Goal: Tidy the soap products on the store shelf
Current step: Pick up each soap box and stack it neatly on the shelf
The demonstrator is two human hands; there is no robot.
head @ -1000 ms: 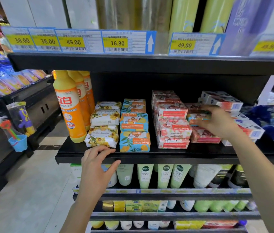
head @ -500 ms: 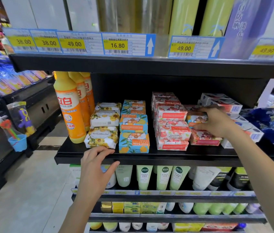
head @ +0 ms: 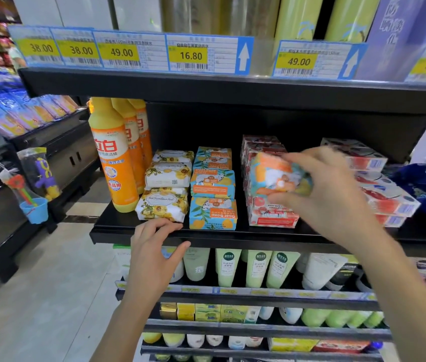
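Observation:
My right hand (head: 329,194) grips a blue-and-orange goat soap box (head: 274,175) in the air, in front of the stack of red-and-white soap boxes (head: 272,218). It is blurred by motion. Left of it stands a stack of matching blue goat soap boxes (head: 213,186), then wrapped floral soap bars (head: 166,190). My left hand (head: 154,252) rests on the front edge of the black shelf (head: 232,237), fingers straight over the lip, below the floral bars.
Three orange detergent bottles (head: 114,158) stand at the shelf's left end. White-and-red boxes (head: 379,189) are piled at the right. Price tags (head: 191,54) line the shelf above. Green tubes (head: 256,267) fill the shelf below. An aisle floor lies to the left.
My right hand has lifted the blue-and-orange soap box off the pile at the right and carried it leftward and toward me. The left hand has stayed on the shelf edge.

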